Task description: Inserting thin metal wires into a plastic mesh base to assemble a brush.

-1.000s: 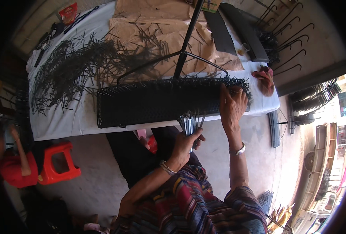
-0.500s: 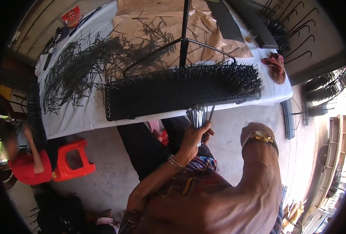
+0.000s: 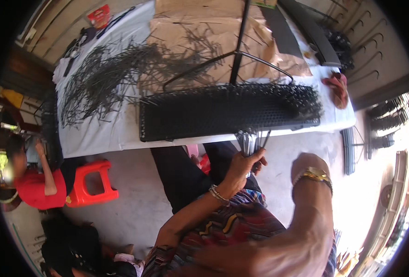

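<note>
My left hand (image 3: 242, 167) is closed around a bundle of thin shiny metal rods (image 3: 247, 143), held upright just below the table's near edge. One darker rod (image 3: 266, 138) leans apart at the bundle's right side. To the right of it, over the floor, hangs my right hand (image 3: 309, 165), a watch on its wrist; its fingers are turned away and hidden. Beyond the left hand, a long black perforated panel (image 3: 200, 115) lies along the table edge. Many short dark rods (image 3: 287, 94) stand in its far and right parts. A black forked stand (image 3: 237, 60) rises behind it.
Loose dark rods (image 3: 103, 78) lie heaped on the white-covered table (image 3: 98, 144) and brown paper (image 3: 204, 14). A reddish cloth (image 3: 337, 90) lies at the right corner. At left, a person in red (image 3: 43, 184) is beside a red plastic stool (image 3: 93, 184).
The view has shifted, so the table and panel appear farther right. My left hand still grips the rods, and my right hand stays low on the right.
</note>
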Action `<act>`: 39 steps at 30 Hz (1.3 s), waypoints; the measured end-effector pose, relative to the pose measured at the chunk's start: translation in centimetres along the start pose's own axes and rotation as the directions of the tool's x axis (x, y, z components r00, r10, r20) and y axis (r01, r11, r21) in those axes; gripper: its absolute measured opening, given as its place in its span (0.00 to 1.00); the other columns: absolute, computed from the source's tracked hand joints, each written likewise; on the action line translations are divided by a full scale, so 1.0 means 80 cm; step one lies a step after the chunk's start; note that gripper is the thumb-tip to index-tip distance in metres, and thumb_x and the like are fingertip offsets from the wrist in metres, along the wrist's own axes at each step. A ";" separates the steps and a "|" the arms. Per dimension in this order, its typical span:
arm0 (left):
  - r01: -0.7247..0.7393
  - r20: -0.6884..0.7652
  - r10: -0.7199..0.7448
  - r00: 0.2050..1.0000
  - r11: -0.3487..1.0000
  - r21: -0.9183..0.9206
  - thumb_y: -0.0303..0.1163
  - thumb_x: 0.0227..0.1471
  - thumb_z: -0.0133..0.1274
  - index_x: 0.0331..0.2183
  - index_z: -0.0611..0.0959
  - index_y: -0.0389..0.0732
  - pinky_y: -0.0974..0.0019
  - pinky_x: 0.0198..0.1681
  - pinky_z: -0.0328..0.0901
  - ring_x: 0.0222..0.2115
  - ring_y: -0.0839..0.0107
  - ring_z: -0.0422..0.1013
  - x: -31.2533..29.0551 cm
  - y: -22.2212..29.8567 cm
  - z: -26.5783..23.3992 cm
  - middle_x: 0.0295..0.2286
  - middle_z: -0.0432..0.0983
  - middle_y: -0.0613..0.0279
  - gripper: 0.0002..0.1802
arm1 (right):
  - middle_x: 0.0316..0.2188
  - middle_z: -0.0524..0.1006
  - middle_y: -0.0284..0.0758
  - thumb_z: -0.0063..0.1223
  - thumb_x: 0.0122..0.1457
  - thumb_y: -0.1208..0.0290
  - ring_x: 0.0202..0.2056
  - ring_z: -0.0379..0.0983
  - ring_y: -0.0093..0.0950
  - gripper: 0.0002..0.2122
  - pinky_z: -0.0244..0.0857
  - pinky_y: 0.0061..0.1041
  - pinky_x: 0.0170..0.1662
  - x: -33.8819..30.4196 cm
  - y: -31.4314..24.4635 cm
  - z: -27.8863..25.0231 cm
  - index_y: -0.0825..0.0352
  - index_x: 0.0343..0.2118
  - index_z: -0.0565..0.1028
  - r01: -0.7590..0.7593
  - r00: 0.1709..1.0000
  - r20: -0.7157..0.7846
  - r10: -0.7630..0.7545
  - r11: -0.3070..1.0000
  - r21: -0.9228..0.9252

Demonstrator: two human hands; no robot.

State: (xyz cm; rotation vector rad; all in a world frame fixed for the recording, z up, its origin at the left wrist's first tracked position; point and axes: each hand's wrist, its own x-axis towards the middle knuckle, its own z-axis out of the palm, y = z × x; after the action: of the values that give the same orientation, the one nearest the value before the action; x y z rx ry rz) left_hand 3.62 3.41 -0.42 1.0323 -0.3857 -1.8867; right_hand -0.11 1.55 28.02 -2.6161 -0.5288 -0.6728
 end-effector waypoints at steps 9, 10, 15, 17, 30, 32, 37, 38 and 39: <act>-0.011 0.018 0.012 1.000 0.999 -0.039 0.36 0.54 0.56 0.32 0.80 0.38 0.75 0.20 0.62 0.20 0.78 0.70 0.002 0.007 0.007 0.24 0.78 0.60 0.11 | 0.18 0.75 0.37 0.57 0.47 0.72 0.18 0.73 0.32 0.21 0.70 0.31 0.24 -0.018 -0.021 0.054 0.76 0.45 0.74 -0.041 0.998 0.050 0.040 0.999 0.020; 0.003 -0.010 -0.004 1.000 0.999 -0.041 0.36 0.54 0.55 0.32 0.80 0.37 0.74 0.20 0.62 0.20 0.78 0.71 0.001 0.011 0.006 0.24 0.78 0.60 0.11 | 0.18 0.75 0.37 0.57 0.47 0.72 0.19 0.74 0.33 0.21 0.70 0.31 0.24 -0.020 -0.019 0.061 0.76 0.45 0.74 -0.037 0.998 0.061 0.036 0.999 0.017; 0.046 -0.090 -0.054 0.994 0.995 -0.090 0.36 0.52 0.58 0.33 0.81 0.37 0.72 0.22 0.65 0.22 0.76 0.72 -0.002 0.020 0.005 0.26 0.79 0.60 0.12 | 0.30 0.76 0.38 0.56 0.42 0.80 0.29 0.74 0.31 0.11 0.69 0.28 0.31 -0.124 0.034 0.084 0.69 0.33 0.75 -0.716 0.666 -0.272 0.695 0.698 0.029; -0.021 -0.038 0.018 0.999 0.995 -0.096 0.36 0.51 0.59 0.34 0.81 0.37 0.73 0.22 0.64 0.22 0.76 0.73 -0.005 0.019 -0.002 0.27 0.80 0.58 0.13 | 0.28 0.74 0.36 0.53 0.49 0.85 0.28 0.72 0.26 0.09 0.64 0.23 0.30 -0.179 0.061 0.105 0.69 0.35 0.75 -0.886 0.280 -0.566 0.775 0.436 0.159; 0.056 -0.025 -0.056 0.998 0.998 -0.021 0.35 0.51 0.58 0.41 0.79 0.37 0.72 0.27 0.67 0.28 0.71 0.75 -0.001 0.025 0.018 0.30 0.80 0.56 0.16 | 0.24 0.75 0.35 0.52 0.55 0.79 0.23 0.72 0.20 0.05 0.66 0.19 0.26 -0.282 0.078 0.141 0.74 0.32 0.69 -0.716 -0.107 -0.220 0.970 0.078 0.693; 0.033 -0.031 -0.034 0.999 0.999 -0.025 0.38 0.51 0.58 0.40 0.80 0.36 0.73 0.25 0.66 0.27 0.72 0.76 0.001 0.020 0.018 0.30 0.80 0.56 0.18 | 0.24 0.75 0.35 0.50 0.56 0.80 0.23 0.72 0.20 0.04 0.66 0.19 0.27 -0.288 0.080 0.142 0.74 0.33 0.69 -0.754 -0.081 -0.197 0.977 0.069 0.653; 0.009 -0.025 -0.010 1.000 0.999 -0.031 0.41 0.51 0.58 0.39 0.80 0.36 0.73 0.23 0.64 0.26 0.71 0.76 0.006 0.017 0.016 0.31 0.81 0.55 0.20 | 0.24 0.75 0.35 0.49 0.57 0.80 0.26 0.73 0.21 0.04 0.68 0.19 0.29 -0.284 0.079 0.134 0.74 0.34 0.69 -0.703 -0.095 -0.150 0.984 0.041 0.710; 0.019 -0.031 -0.019 0.999 1.000 -0.003 0.41 0.51 0.58 0.40 0.80 0.36 0.74 0.24 0.65 0.27 0.71 0.77 0.006 0.019 0.016 0.31 0.81 0.56 0.20 | 0.25 0.75 0.36 0.48 0.57 0.80 0.27 0.75 0.22 0.05 0.68 0.20 0.29 -0.285 0.079 0.132 0.74 0.35 0.69 -0.701 -0.104 -0.125 0.987 0.017 0.713; 0.028 -0.037 -0.027 0.999 0.999 0.026 0.41 0.51 0.58 0.40 0.80 0.36 0.74 0.24 0.65 0.27 0.71 0.77 0.006 0.022 0.015 0.31 0.81 0.56 0.20 | 0.26 0.76 0.37 0.48 0.57 0.80 0.28 0.75 0.22 0.05 0.69 0.20 0.30 -0.286 0.079 0.130 0.74 0.35 0.69 -0.693 -0.099 -0.096 0.990 0.001 0.721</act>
State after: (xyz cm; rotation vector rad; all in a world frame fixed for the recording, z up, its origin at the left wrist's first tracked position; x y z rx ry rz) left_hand 3.56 1.94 1.17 1.0931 -0.3783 -1.8889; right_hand -12.02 -5.07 5.97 -1.3953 1.2049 -0.6567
